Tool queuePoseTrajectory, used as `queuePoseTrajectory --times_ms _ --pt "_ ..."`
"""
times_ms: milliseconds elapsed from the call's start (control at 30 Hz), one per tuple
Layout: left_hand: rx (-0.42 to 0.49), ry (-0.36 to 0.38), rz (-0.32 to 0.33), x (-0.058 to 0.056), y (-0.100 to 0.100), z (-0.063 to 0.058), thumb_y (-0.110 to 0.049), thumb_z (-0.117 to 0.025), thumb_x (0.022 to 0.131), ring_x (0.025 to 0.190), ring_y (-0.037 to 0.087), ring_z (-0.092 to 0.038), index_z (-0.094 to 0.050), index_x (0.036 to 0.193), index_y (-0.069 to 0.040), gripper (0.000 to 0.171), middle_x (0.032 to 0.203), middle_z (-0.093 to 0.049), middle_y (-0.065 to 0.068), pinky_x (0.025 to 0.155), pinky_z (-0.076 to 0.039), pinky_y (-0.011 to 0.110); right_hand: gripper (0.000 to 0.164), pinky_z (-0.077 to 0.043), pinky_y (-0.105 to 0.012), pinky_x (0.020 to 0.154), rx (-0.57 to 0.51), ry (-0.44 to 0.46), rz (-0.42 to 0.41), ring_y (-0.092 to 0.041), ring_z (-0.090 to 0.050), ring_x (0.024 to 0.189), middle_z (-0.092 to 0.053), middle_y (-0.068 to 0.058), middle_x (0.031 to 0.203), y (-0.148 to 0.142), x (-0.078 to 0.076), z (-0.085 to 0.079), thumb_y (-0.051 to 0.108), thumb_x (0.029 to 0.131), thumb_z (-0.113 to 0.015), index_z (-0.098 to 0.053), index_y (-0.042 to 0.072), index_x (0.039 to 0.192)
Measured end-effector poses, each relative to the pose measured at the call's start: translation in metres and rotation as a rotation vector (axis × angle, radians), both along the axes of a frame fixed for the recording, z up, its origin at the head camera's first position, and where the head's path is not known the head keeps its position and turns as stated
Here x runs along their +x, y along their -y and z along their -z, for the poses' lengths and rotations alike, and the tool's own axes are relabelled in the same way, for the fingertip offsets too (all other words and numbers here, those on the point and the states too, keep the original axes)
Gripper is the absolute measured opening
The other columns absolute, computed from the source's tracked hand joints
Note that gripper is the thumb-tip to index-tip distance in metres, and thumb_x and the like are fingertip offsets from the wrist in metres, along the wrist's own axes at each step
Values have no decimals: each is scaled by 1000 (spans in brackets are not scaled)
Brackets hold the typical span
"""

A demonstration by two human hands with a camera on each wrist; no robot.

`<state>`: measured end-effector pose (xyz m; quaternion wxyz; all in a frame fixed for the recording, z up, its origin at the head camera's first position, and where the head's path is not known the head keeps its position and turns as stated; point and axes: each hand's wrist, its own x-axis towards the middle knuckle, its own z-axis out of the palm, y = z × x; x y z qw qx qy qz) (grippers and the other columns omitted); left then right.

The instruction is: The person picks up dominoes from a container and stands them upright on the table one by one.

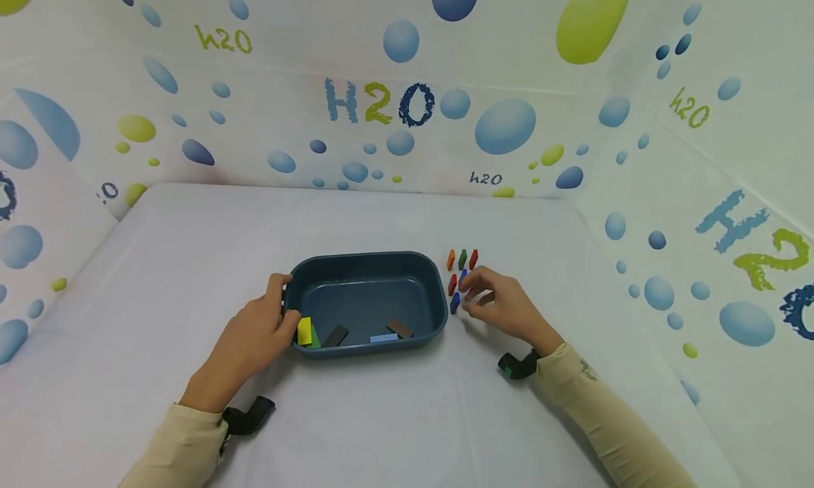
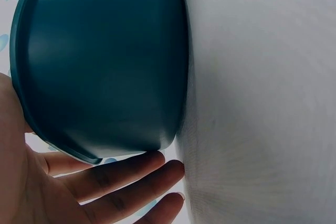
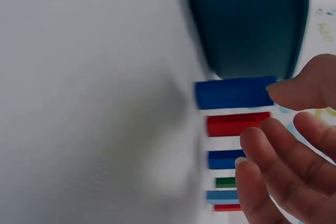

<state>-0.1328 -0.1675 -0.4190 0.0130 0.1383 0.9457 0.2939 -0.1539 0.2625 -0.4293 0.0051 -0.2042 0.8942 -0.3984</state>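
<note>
Left hand (image 1: 254, 332) is pinching the left rim of a dark teal, oblong plastic tub (image 1: 356, 297) between thumb and fingers. Right hand (image 1: 502, 304) is just right of the tub, thumb and fingertips apart, beside a small upright blue rectangular block (image 3: 233, 93); honestly can't tell if the thumb's touching it.

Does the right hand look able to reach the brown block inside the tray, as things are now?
Probably yes: the right hand is close to the tray, whose top is open, and nothing covers the brown block. It should rise over the tray wall.
</note>
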Motion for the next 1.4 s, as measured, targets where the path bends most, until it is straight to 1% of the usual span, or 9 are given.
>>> queuePoseTrajectory --times_ms 200,333,600,800,933,1033,1167,1267,1400 --pt "-3 1 1 -1 0 -1 -14 -47 99 51 18 -45 -33 149 3 55 63 -46 3 50 -38 32 24 -61 -34 84 -31 -44 3 -18 -68 93 -73 -15 108 -2 -2 -21 2 91 -73 -66 8 113" --pt "-1 -3 0 -1 0 0 -14 -47 99 51 18 -45 -33 149 3 55 63 -46 3 50 -38 32 22 -59 -30 84 -71 -50 -41 -17 -67 95 -72 -14 110 7 -5 -39 5 93 -73 -68 9 114" --pt "9 -6 2 0 1 5 -14 -47 99 49 17 -43 -33 149 3 55 61 -44 1 48 -37 31 21 -60 -35 77 -117 -29 -266 -17 -69 94 -72 -6 106 46 -17 -68 4 94 -73 -70 10 113" --pt "6 -19 3 -1 1 3 -15 -47 99 50 17 -44 -34 149 3 55 63 -45 2 48 -37 31 21 -61 -35 83 -79 1 -447 -14 -70 97 -74 -4 109 76 -30 -79 7 95 -73 -71 9 116" --pt "5 -20 6 -2 1 4 -14 -47 98 52 17 -44 -34 148 3 55 65 -46 3 49 -37 32 23 -61 -34 86 -35 63 -554 -12 -71 99 -74 -3 112 91 -39 -81 9 95 -74 -73 11 118" --pt "0 -19 5 -2 1 4 -15 -47 98 52 17 -45 -34 148 3 55 65 -47 3 49 -37 32 21 -60 -32 85 16 109 -635 -10 -71 99 -75 -8 113 101 -47 -81 9 96 -73 -74 12 116" --pt "-5 -24 -1 -2 2 4 -14 -48 98 54 17 -46 -34 147 2 54 69 -50 4 51 -38 32 17 -60 -32 87 84 195 -765 -12 -71 97 -74 -15 111 114 -61 -76 3 96 -69 -74 5 113" --pt "-2 -24 -2 -2 2 3 -15 -48 98 54 17 -46 -34 148 2 54 69 -51 4 51 -38 32 16 -59 -31 90 144 291 -840 -14 -71 95 -74 -12 106 120 -70 -69 -3 95 -66 -74 -1 109" --pt "-1 -10 -4 -1 1 1 -15 -48 98 55 17 -46 -34 149 1 56 69 -50 4 51 -37 32 15 -58 -28 88 268 389 -876 -11 -69 89 -73 -2 98 126 -77 -61 -4 94 -66 -75 2 104"
